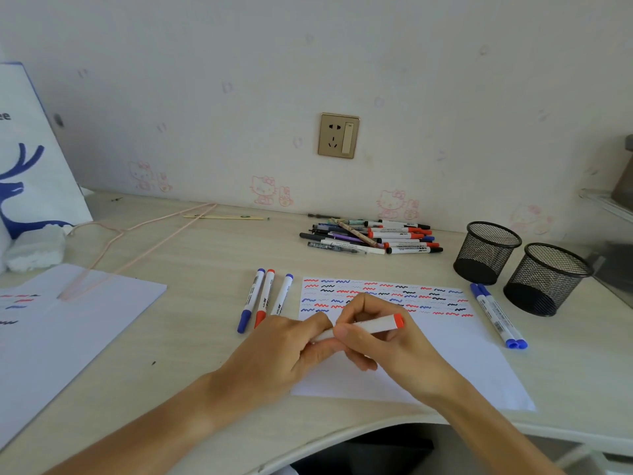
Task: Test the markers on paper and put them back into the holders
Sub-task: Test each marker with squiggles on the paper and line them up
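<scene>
Both hands hold one white marker with a red end (373,324) level over the test paper (455,351). My left hand (284,344) grips its left end, which is hidden in the fingers. My right hand (380,334) curls round the barrel. The paper carries rows of red, blue and black squiggles. Three markers (265,298) lie left of the paper, and two blue markers (498,315) lie to its right. A pile of pens and markers (371,236) sits at the back. Two black mesh holders (486,252) (546,279) stand at the right.
A second sheet (68,323) with a few squiggles lies at the left under a pink wire hanger (137,248). A white bag with a blue deer (30,166) leans at the far left. The desk's curved front edge (342,430) runs below my arms.
</scene>
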